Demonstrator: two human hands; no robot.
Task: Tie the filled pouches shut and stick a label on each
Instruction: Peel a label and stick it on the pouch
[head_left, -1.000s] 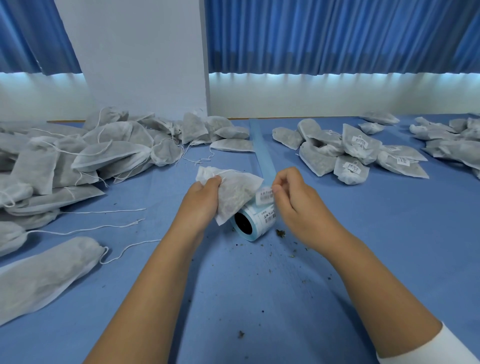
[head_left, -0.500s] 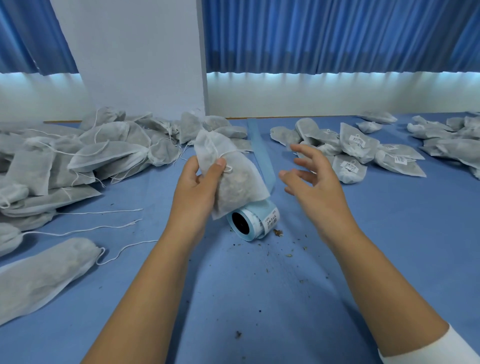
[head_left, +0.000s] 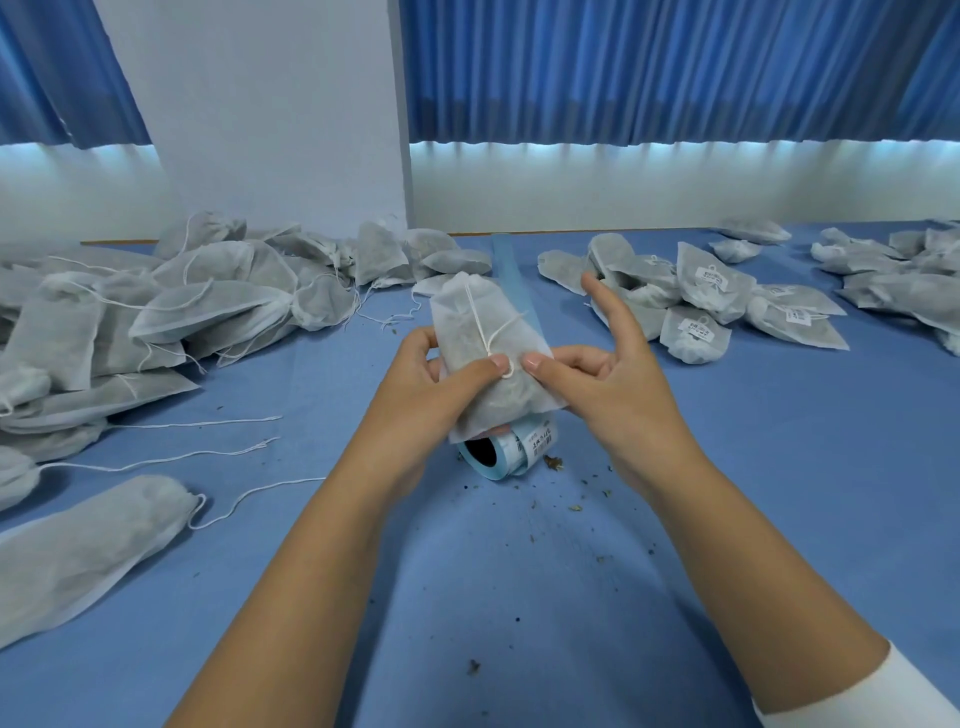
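My left hand (head_left: 426, 379) grips a white filled pouch (head_left: 483, 332) upright above the table, thumb pressed on its front. A white drawstring (head_left: 485, 325) runs down the pouch's face. My right hand (head_left: 597, 374) holds the pouch's right side, thumb tip beside the string's loop, index finger raised. The blue label roll (head_left: 511, 452) lies on the table right beneath the pouch, its backing strip (head_left: 506, 265) trailing away behind.
A heap of unlabelled pouches (head_left: 156, 312) with loose strings covers the left of the blue table (head_left: 519, 597). Labelled pouches (head_left: 701, 296) lie at the right, more at the far right (head_left: 893, 270). One long pouch (head_left: 78, 545) sits near left. Crumbs dot the cloth.
My right hand left the label roll, swung out, then came in to the pouch. My left hand lifted and turned the pouch upright, string side toward me.
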